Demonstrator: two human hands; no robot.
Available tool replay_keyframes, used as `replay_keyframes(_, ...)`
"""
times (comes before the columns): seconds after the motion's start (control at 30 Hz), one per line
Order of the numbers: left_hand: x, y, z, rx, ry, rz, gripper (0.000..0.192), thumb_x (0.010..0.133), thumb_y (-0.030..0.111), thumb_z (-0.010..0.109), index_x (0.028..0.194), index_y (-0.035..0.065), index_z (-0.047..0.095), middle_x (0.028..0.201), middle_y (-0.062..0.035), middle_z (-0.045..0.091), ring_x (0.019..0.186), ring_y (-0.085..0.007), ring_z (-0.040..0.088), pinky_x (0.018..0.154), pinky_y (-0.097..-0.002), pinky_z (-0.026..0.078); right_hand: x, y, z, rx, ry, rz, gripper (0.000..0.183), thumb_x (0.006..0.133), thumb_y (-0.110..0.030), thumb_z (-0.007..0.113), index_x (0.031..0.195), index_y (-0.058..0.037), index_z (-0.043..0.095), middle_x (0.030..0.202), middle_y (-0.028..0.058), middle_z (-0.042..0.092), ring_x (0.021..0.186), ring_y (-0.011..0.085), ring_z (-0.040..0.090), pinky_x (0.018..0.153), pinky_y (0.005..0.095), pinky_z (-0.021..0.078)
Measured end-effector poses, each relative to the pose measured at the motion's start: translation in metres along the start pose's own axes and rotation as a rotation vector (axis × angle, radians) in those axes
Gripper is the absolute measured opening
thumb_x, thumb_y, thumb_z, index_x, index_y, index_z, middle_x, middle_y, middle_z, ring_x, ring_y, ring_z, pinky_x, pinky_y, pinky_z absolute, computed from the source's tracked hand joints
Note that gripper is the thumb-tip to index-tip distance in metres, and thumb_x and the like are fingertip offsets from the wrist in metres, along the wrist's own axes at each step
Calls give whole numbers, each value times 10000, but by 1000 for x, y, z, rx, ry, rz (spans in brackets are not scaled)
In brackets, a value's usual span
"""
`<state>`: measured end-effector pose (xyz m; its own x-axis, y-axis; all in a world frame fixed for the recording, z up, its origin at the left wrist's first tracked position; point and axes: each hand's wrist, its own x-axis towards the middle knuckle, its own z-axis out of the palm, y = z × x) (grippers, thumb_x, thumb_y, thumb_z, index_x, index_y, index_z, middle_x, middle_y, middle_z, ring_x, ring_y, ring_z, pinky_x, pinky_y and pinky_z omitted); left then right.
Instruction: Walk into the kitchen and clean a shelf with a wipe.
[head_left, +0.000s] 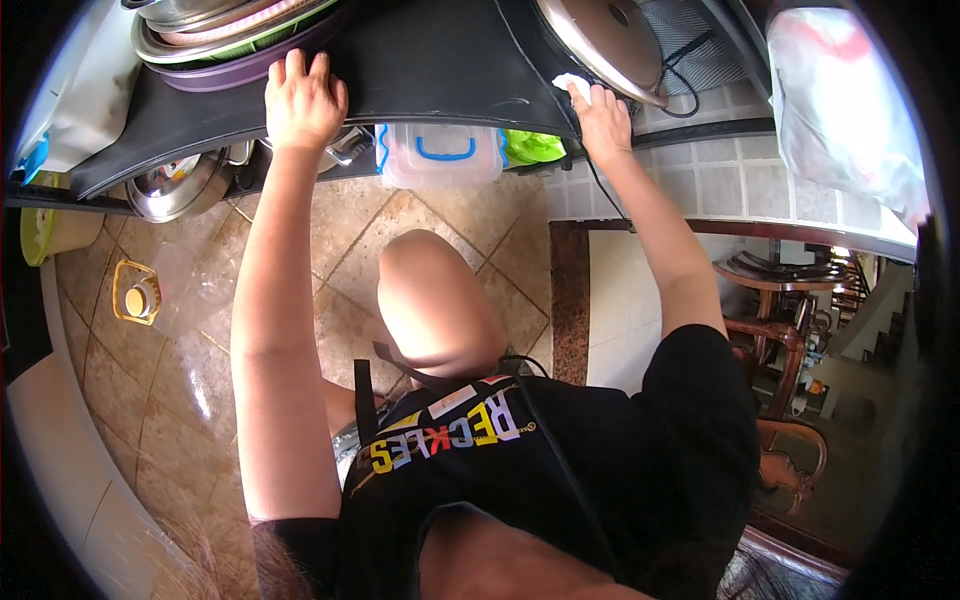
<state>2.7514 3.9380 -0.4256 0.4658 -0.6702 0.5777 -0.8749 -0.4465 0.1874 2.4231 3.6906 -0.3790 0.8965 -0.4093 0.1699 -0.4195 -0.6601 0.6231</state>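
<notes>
A black shelf (442, 67) spans the top of the view. My left hand (304, 97) rests on its front edge, fingers bent over the surface, beside a purple basin (202, 77) under stacked metal and plastic bowls. Near the shelf's right end, my right hand (602, 124) has a crumpled white cloth or tissue (571, 81) at its fingertips. That hand is close to a large bronze-coloured round lid or pan (600, 45) and a thin black cord (596, 176). Whether my left fingers grip anything is hidden.
Below the shelf are a clear plastic box (442, 161) with a blue handle, a green bag (534, 148) and a metal pot (176, 187). A clear plastic bottle (172, 289) lies on the tiled floor. At the right hangs a white plastic bag (844, 112); wooden chairs (787, 450) stand beyond a doorway.
</notes>
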Motion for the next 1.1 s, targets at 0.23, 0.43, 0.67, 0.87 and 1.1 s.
replay_keyframes(0.23, 2, 1, -1, -16, -19, -2, 318, 767, 248, 564, 1023, 63, 599, 930, -159, 513, 872, -328, 485, 797, -397, 421, -50, 0, 8, 104, -33, 7, 431, 804, -114, 481, 1225, -178, 543, 885, 43, 479, 865, 207, 501, 759, 328, 433)
replay_keyframes(0.43, 1, 3, -1, 24, -10, -31, 302, 758, 271, 569, 1007, 104, 607, 956, -113, 512, 911, -296, 486, 803, -381, 435, -98, 36, 22, 450, -97, 387, 713, 673, 83, 532, 1328, -183, 439, 1015, 160, 496, 947, 348, 512, 838, 393, 416)
replay_keyframes(0.67, 2, 1, 6, 27, 47, 36, 260, 756, 235, 565, 959, 79, 609, 915, -142, 513, 871, -325, 492, 778, -390, 438, -34, -12, 25, 624, -132, 620, 802, 747, 45, 543, 1427, -61, 132, 1102, 244, 437, 991, 377, 485, 870, 405, 408)
replay_keyframes(0.87, 0, 2, 3, 57, 41, 30, 303, 757, 243, 569, 1002, 71, 611, 932, -145, 518, 886, -324, 493, 794, -388, 432, -81, -10, 45, 341, -307, 585, 646, 806, -69, 561, 1370, -11, 252, 1122, 253, 444, 1032, 371, 471, 881, 424, 409)
replay_keyframes(1.1, 2, 3, -1, 80, 39, 25, 316, 762, 251, 569, 1017, 71, 614, 937, -147, 525, 883, -316, 497, 814, -379, 424, -58, 24, 34, 703, 44, 782, 756, 667, 42, 558, 1347, 86, 229, 1116, 298, 452, 1049, 422, 453, 946, 399, 367)
